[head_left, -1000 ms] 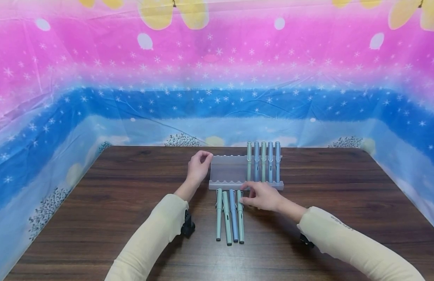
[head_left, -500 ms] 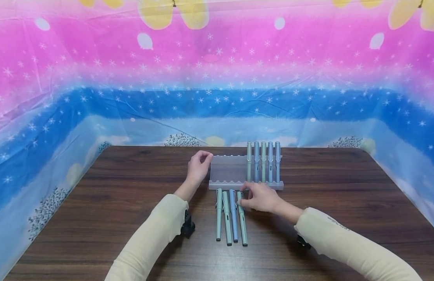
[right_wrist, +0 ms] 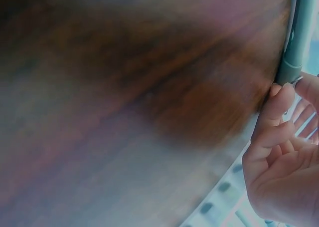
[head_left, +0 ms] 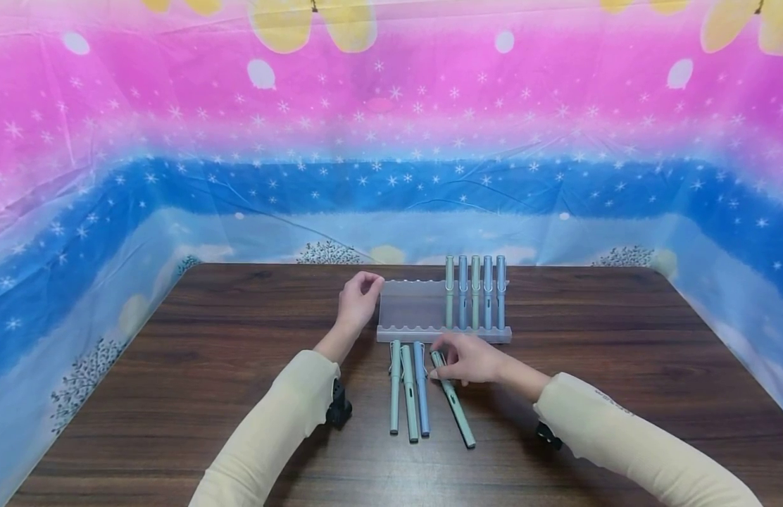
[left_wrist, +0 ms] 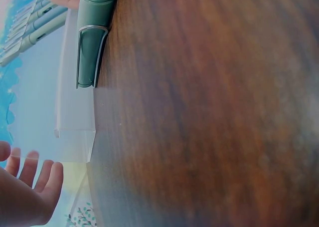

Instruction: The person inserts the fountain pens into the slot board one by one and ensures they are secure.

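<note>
In the head view, my right hand (head_left: 470, 358) pinches a green fountain pen (head_left: 458, 408) near its clip end, and the pen slants with its far end towards the lower right. The right wrist view shows thumb and finger on that pen's barrel (right_wrist: 296, 42). My left hand (head_left: 358, 303) holds the upper left corner of a clear pen rack (head_left: 410, 306) between thumb and fingers. Several green and blue pens (head_left: 476, 292) stand side by side in the rack's right half. Left of the pinched pen lie two green pens (head_left: 394, 387) and a blue pen (head_left: 421, 391).
The rack has scalloped slots along its front ledge (head_left: 423, 334) and top edge. Everything stands on a dark wood table (head_left: 252, 317). A pink and blue printed cloth (head_left: 391, 183) hangs behind the table's far edge.
My right hand has drawn the rightmost lying green pen away from the others and turned it, its lower end swinging right. The left hand and the rack have not moved.
</note>
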The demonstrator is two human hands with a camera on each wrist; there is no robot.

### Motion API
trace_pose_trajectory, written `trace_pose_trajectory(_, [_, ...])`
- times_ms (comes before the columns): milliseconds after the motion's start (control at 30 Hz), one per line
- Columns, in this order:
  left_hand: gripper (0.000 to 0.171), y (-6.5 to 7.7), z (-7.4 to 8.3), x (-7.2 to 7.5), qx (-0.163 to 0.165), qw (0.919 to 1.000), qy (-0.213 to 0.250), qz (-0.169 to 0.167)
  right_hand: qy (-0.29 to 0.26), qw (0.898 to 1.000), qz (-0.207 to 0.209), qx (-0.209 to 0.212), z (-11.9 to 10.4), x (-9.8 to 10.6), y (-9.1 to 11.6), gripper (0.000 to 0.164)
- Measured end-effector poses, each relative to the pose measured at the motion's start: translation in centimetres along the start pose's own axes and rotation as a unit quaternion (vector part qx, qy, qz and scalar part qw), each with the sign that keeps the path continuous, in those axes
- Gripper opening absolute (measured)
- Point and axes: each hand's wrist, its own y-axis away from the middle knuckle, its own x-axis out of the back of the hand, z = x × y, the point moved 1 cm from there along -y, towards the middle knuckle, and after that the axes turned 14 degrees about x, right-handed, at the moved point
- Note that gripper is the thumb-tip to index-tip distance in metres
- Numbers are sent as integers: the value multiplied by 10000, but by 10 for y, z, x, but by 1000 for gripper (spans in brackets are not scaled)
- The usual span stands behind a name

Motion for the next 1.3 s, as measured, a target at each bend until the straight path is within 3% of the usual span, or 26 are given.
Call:
trace_pose_trajectory(367, [18, -1, -1, 0, -15, 10000, 2, -34, 293, 9995, -51, -124, -1, -1, 2, 43])
trace_pose_trajectory(633, [19, -1, -1, 0, 81, 9999, 57, -32, 628, 9979, -46, 166, -4, -1, 2, 38])
trace_pose_trajectory(767, [19, -3, -4, -1, -76, 9999, 142, 55, 801, 9964, 5, 282, -5, 1, 2, 35])
trace_pose_trajectory(967, [20, -3, -6, -1, -75, 9998, 195, 7, 697, 9971, 45, 298, -6, 3, 3, 35])
trace_pose_trajectory(1033, [19, -3, -4, -1, 60, 9999, 139, -68, 561, 9979, 43, 326, -6, 4, 3, 35])
trace_pose_trajectory(1300, [20, 0, -1, 0, 48, 9999, 22, -118, -90, 9995, 154, 261, -4, 11, 3, 32])
